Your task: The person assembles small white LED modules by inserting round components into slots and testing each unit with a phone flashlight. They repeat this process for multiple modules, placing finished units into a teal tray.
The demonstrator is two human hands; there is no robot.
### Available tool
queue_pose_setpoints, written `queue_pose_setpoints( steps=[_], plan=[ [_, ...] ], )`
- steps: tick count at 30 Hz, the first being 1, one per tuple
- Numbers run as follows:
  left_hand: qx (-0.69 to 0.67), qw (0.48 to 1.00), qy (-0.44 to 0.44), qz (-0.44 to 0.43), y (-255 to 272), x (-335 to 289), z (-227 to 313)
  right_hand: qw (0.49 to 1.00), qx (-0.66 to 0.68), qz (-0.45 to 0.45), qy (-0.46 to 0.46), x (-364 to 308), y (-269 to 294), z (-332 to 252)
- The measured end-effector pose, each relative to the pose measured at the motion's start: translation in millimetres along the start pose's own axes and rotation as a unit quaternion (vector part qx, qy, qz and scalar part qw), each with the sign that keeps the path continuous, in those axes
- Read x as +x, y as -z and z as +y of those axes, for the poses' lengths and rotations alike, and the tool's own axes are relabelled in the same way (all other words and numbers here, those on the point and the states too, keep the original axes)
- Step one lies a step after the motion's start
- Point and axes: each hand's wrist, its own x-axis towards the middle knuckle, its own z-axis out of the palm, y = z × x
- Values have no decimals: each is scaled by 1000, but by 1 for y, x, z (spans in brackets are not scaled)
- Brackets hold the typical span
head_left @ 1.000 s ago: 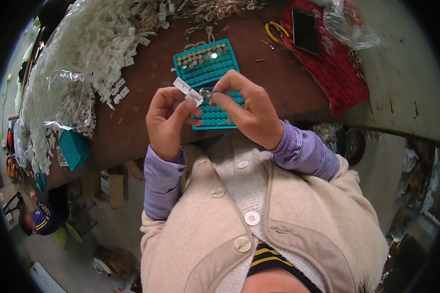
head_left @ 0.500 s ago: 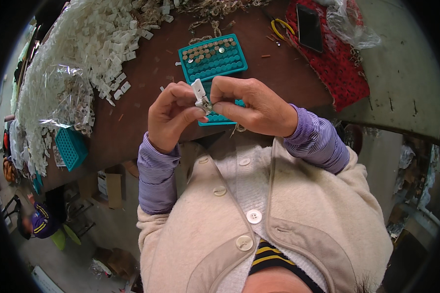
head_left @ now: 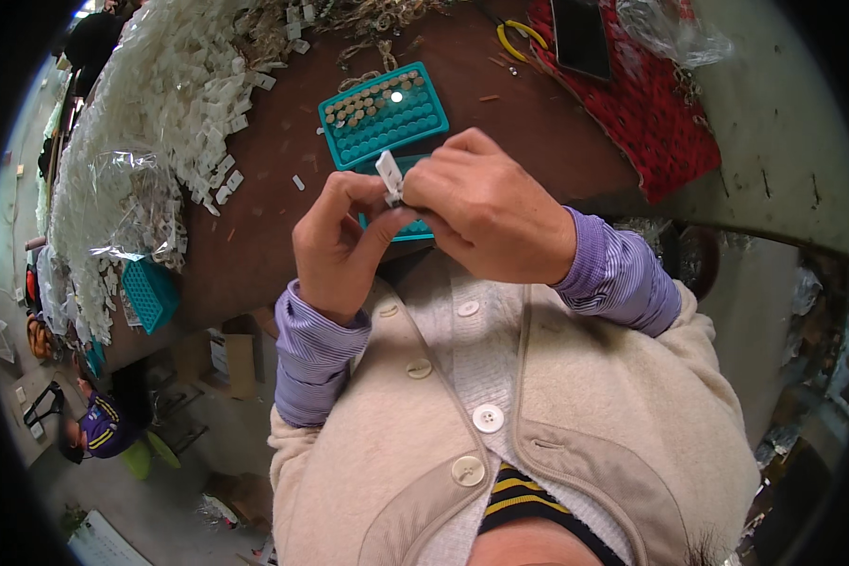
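Many small white plastic pieces point(head_left: 174, 104) lie heaped at far left, a teal basket point(head_left: 149, 294) beside them. Left hand point(head_left: 335, 236): thumb and forefinger narrowly parted, pinching the lower end of a white plastic case point(head_left: 388, 172). Case sits between both hands, one flap pointing up. Right hand point(head_left: 500, 212): fingers curled close against it; tips hidden from me, cannot tell their grip. Yellow-handled pliers point(head_left: 510, 46) lie farther right.

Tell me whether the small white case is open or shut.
Open: the white case has its lid raised between the left hand and right hand.
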Motion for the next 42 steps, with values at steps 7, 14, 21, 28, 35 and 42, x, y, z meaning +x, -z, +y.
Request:
queue_pose_setpoints(
  steps=[7,14,21,28,35,42],
  plan=[
    [-287,942,150,85,-30,5,-2,983,60,127,-115,-18,-9,14],
    [-327,926,168,85,-33,9,-20,980,-29,191,-41,-10,-23,18],
    [-358,911,187,78,-22,10,-30,990,-42,128,-34,9,-32,21],
    [-429,882,148,124,1,36,-49,981,-22,149,-126,51,-40,94],
    [-463,863,158,129,2,40,-57,969,-238,64,-8,53,-56,106],
    [-455,859,180,149,-3,37,-54,991,-67,93,-70,52,-49,88]
  ],
)
